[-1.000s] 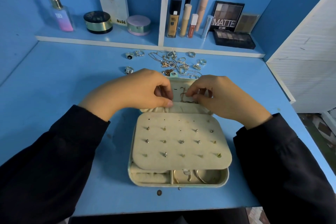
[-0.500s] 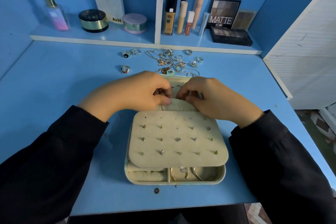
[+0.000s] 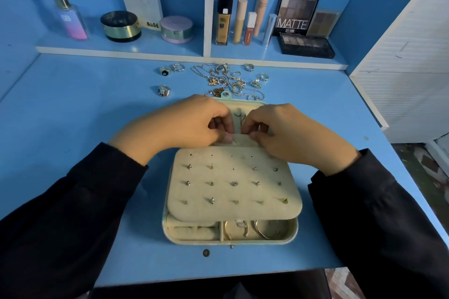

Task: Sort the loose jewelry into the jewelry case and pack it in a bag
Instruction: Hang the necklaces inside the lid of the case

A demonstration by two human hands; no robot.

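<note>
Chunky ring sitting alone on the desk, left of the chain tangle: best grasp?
Probably pinch the chunky ring across its band from above, coming in from the left. It lies alone on bare desk, while the chain tangle crowds the space to its right. Its exact tilt is too small to tell.

Plain blue tabletop (image 3: 73, 109), white-edged shelf (image 3: 121, 52). The case (image 3: 295, 233) is cream with a mint rim; its cream panel (image 3: 243, 193) carries rows of silver and gold studs (image 3: 212, 200). Black sleeves (image 3: 60, 213). Silver and gold jewelry (image 3: 226, 80) by the tabletop's far edge.
</note>
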